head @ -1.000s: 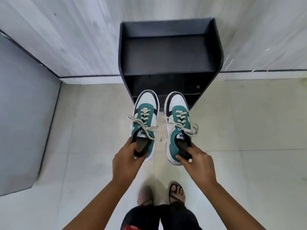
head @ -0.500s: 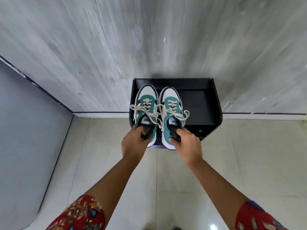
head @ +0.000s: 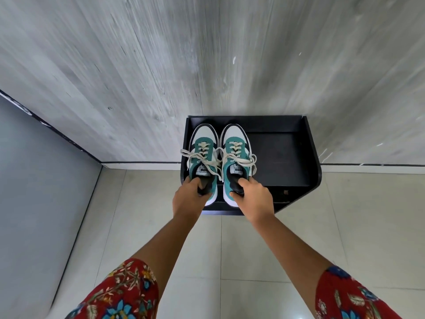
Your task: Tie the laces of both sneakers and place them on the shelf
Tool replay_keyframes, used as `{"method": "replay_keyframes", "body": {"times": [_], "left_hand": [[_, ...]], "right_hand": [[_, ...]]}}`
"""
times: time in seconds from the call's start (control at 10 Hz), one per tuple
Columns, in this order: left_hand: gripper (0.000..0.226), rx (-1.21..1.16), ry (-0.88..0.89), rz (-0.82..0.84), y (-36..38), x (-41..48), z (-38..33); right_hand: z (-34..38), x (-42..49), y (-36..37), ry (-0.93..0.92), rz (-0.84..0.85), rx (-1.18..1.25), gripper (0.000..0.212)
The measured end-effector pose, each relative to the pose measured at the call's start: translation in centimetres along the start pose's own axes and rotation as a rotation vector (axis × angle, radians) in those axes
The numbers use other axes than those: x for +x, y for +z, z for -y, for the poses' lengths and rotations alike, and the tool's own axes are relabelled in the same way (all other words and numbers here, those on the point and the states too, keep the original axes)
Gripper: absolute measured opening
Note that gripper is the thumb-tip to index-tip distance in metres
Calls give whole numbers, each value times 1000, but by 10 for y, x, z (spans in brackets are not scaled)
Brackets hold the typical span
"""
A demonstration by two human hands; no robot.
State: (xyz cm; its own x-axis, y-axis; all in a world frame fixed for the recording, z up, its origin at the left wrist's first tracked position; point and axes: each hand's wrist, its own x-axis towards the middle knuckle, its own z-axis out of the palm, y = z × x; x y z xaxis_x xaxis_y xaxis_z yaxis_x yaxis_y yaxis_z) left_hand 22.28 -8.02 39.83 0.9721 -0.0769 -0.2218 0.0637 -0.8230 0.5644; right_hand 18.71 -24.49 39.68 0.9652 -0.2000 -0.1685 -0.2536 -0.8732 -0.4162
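The left hand point(head: 189, 197) is gripping the heel of the left sneaker point(head: 203, 157), with the fingers curled into the shoe opening and closed around the heel collar. The right hand point(head: 254, 199) is gripping the heel of the right sneaker point(head: 235, 155) in the same manner: the thumb is sitting inside the opening and the remaining fingers are wrapping the back of the heel. Both hands are clamped on their shoes and are lying side by side, close together but not touching each other.

The two sneakers are green, white and black. They are lying parallel, just beside each other, with the toes pointing away from the person toward the grey wall point(head: 207, 54). Their cream laces point(head: 220, 158) are tied in bows, and the loops are spreading outward over the tongues.

Both sneakers are occupying the left part of the top of the black shelf point(head: 280, 155), with the toes near its back edge and the heels overhanging its front edge toward the hands. The right part of the shelf top is showing bare surface. The shelf is standing against the wall on a pale tiled floor point(head: 345, 226).

Both forearms are extending forward from red floral sleeves point(head: 124, 293).
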Motion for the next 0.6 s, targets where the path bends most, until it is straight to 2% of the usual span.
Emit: {"method": "replay_keyframes", "body": {"times": [0.1, 0.2, 0.3, 0.4, 0.6], "left_hand": [[38, -30, -33, 24, -4, -1, 2], [75, -43, -34, 13, -17, -12, -3], [68, -75, 0, -74, -42, -34, -17], [48, -107, 39, -140, -83, -60, -40], [35, -212, 189, -307, -188, -104, -98]], "right_hand": [[5, -4, -5, 32, 30, 1, 38], [11, -17, -20, 64, -12, 67, 48], [22, -34, -49, 67, -157, 147, 38], [39, -53, -94, 41, -268, 209, 29], [93, -95, -212, -25, -405, 269, 28]]}}
